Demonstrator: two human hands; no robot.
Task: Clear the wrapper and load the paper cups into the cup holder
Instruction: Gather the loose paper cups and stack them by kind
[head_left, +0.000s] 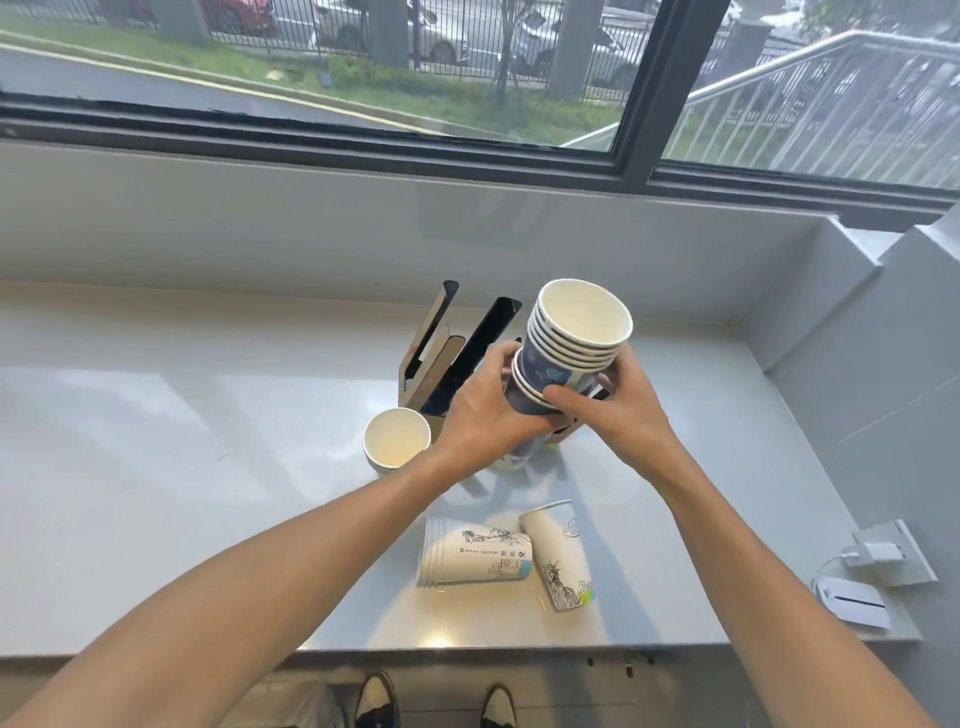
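Observation:
Both hands grip a nested stack of blue-printed paper cups (571, 343), its open mouths tilted up toward the window. My left hand (488, 410) wraps the lower cups from the left; my right hand (613, 405) pinches the upper cups from the right. Just behind the stack stands the cardboard cup holder (441, 358) with dark slanted slots. An upright short stack of cups (397, 439) sits left of the holder. Nearer me, a white printed stack (475, 558) lies on its side, with a single white cup (561, 556) lying beside it. No wrapper is visible.
The pale counter (182, 467) runs under a large window and ends at a front edge near my shoes. A wall socket with a white charger (878, 556) and a small white device (852, 600) sit at the right corner. A tiled wall rises on the right.

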